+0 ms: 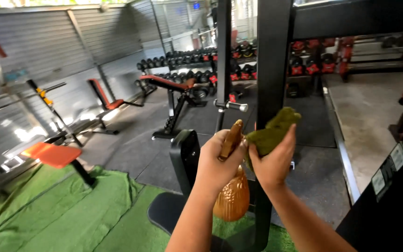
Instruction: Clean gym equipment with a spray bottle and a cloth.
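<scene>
The landmark here is the black upright post (272, 70) of the gym machine, which rises through the middle of the view. Just in front of its lower part, the left hand (216, 163) is closed around the neck of an amber spray bottle (232, 198), fingers wrapped tight below the nozzle. The bottle hangs nearly upright: its long axis runs top to bottom with a slight lean, the nozzle at the top tilted up and toward the post, the rounded body below the fist. The right hand (273, 161) is closed on a green cloth (270, 133), pinching it so that 1 bunched end sticks up against the post's right edge.

The step in hand looks like wetting the cloth, or readying bottle and cloth together, before wiping the post. The next move would call for pointing the nozzle squarely at the cloth or the post and squeezing the trigger, keeping the cloth close.

Left of the post stand a black seat pad (185, 156), an orange bench (52, 155) and green turf (66, 210); behind it, dumbbell racks (183, 63).
</scene>
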